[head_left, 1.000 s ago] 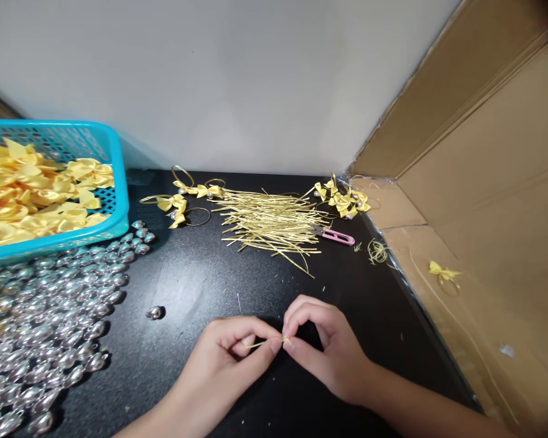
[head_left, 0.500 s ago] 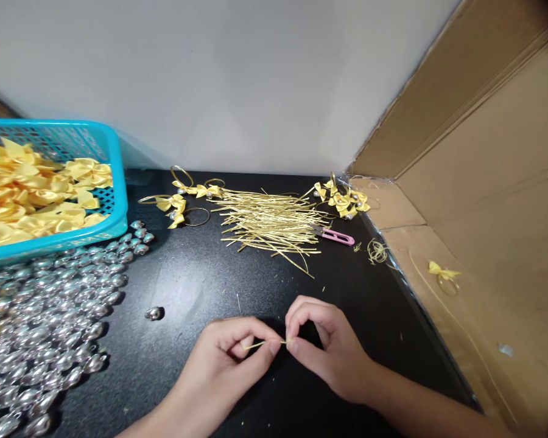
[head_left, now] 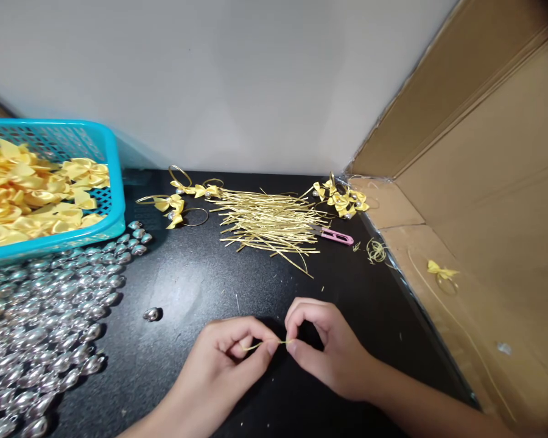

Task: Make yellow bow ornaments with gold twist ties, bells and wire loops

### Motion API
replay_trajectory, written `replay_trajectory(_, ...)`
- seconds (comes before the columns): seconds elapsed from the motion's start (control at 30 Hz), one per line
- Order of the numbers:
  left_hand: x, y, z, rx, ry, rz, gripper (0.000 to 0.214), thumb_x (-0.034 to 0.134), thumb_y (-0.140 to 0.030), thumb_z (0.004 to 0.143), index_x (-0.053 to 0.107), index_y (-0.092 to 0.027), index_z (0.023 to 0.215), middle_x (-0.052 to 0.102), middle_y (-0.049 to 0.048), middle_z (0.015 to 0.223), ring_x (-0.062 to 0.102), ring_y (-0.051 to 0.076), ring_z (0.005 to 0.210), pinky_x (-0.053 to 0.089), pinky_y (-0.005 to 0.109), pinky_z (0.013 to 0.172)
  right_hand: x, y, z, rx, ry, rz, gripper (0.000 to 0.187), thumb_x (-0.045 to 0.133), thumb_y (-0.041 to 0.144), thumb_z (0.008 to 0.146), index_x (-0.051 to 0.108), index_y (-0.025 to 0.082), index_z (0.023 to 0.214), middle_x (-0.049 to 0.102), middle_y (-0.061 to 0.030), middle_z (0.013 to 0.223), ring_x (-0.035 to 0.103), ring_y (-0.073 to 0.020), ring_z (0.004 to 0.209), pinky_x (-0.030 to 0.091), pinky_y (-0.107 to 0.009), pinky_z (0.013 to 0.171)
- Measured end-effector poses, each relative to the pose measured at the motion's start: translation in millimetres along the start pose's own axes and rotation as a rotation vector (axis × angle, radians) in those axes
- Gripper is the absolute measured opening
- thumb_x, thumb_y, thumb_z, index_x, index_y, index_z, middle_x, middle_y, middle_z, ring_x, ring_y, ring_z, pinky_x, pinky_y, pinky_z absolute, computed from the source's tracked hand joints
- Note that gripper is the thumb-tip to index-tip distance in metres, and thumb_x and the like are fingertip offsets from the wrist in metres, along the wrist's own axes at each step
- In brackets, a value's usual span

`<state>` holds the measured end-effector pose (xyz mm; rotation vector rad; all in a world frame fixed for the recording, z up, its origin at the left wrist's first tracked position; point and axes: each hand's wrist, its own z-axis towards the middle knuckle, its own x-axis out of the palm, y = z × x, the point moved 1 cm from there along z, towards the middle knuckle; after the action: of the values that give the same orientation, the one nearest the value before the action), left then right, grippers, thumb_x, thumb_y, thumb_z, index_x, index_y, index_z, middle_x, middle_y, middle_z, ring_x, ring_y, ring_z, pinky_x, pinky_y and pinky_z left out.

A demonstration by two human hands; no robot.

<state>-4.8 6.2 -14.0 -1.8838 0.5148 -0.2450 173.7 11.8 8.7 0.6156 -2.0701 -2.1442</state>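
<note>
Between my two hands runs a thin gold cord (head_left: 283, 342), pinched at both sides near the front of the black table. My left hand (head_left: 237, 353) grips it between thumb and forefinger, and one end sticks out toward the palm. Thumb and fingertips of my right hand (head_left: 324, 344) close on the other part, which is mostly hidden. Beyond the hands lies a heap of gold cords (head_left: 269, 222). Pink-handled thread snips (head_left: 337, 236) rest at the heap's right edge. A single silver bead-like piece (head_left: 153, 314) lies left of my left hand.
A turquoise basket (head_left: 116, 182) of yellow bows (head_left: 22, 194) stands at the left. Many silver pieces (head_left: 41, 328) spread before it. Bows with gold loops lie in a left group (head_left: 176, 204) and a right group (head_left: 342, 199). Cardboard (head_left: 493, 152) borders the right side.
My left hand has shifted very slightly left, so a little more cord shows between the fingertips. The right hand has hardly moved.
</note>
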Motion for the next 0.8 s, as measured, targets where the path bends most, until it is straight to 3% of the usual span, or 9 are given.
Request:
replay_trajectory(0.17, -1.0, -3.0, -0.1, 0.005, -0.005, -0.014, 0.026, 0.054, -0.037, 0.08, 0.065, -0.016, 0.068, 0.039, -0.0038, 0.054, 0.031, 0.012, 0.051, 0.025, 0.022, 0.047, -3.9, -4.2, 0.8, -0.011, -0.018, -0.036, 0.018, 0.055, 0.003, 0.07, 0.052, 0.019, 0.063, 0.055, 0.0016, 0.066, 0.053, -0.012, 0.064, 0.042, -0.024, 0.061)
replay_trajectory(0.33, -0.4, -2.9, -0.5, -0.035, -0.016, -0.036, 0.026, 0.055, -0.038, 0.078, 0.065, -0.015, 0.068, 0.035, -0.0054, 0.053, 0.026, 0.011, 0.05, 0.021, 0.022, 0.046, -10.1, -7.8, 1.1, -0.071, -0.174, -0.039, 0.017, 0.053, 0.004, 0.072, 0.053, 0.02, 0.065, 0.056, 0.0012, 0.068, 0.054, -0.0128, 0.067, 0.045, -0.025, 0.064)
replay_trajectory(0.4, -0.1, -2.6, -0.4, -0.038, -0.014, -0.044, 0.026, 0.056, -0.039, 0.077, 0.065, -0.016, 0.068, 0.034, -0.0057, 0.053, 0.025, 0.011, 0.049, 0.021, 0.022, 0.046, -10.2, -6.8, -0.3, -0.146, -0.197, -0.046, 0.015, 0.056, 0.006, 0.072, 0.059, 0.02, 0.077, 0.058, -0.0001, 0.073, 0.056, -0.014, 0.069, 0.046, -0.027, 0.065)
replay_trajectory(0.5, -0.1, -3.5, 0.5, -0.031, -0.028, -0.033, 0.028, 0.056, -0.041, 0.077, 0.066, -0.016, 0.067, 0.034, -0.0057, 0.051, 0.024, 0.011, 0.048, 0.022, 0.022, 0.045, -5.3, -5.8, -3.1, -0.287, -0.137, -0.127, 0.034, 0.069, 0.012, 0.068, 0.061, 0.019, 0.1, 0.065, -0.0041, 0.084, 0.06, -0.017, 0.074, 0.049, -0.032, 0.069)
replay_trajectory(0.57, -0.3, -4.7, 1.3, -0.02, -0.038, -0.007, 0.029, 0.056, -0.041, 0.078, 0.067, -0.016, 0.067, 0.035, -0.0055, 0.052, 0.025, 0.011, 0.049, 0.024, 0.022, 0.046, -0.4, -6.1, -4.6, -0.364, -0.124, -0.217, 0.04, 0.076, 0.018, 0.066, 0.062, 0.019, 0.104, 0.068, -0.0057, 0.085, 0.063, -0.019, 0.077, 0.048, -0.035, 0.073)
replay_trajectory(0.8, -0.8, -7.9, 0.2, 0.025, -0.043, 0.011, 0.027, 0.058, -0.037, 0.078, 0.071, -0.016, 0.067, 0.035, -0.006, 0.048, 0.027, 0.01, 0.047, 0.023, 0.02, 0.043, 8.8, -5.4, -3.2, -0.408, -0.25, -0.312, 0.009, 0.069, 0.013, 0.076, 0.065, 0.018, 0.082, 0.069, -0.0025, 0.066, 0.062, -0.0145, 0.062, 0.044, -0.033, 0.068)
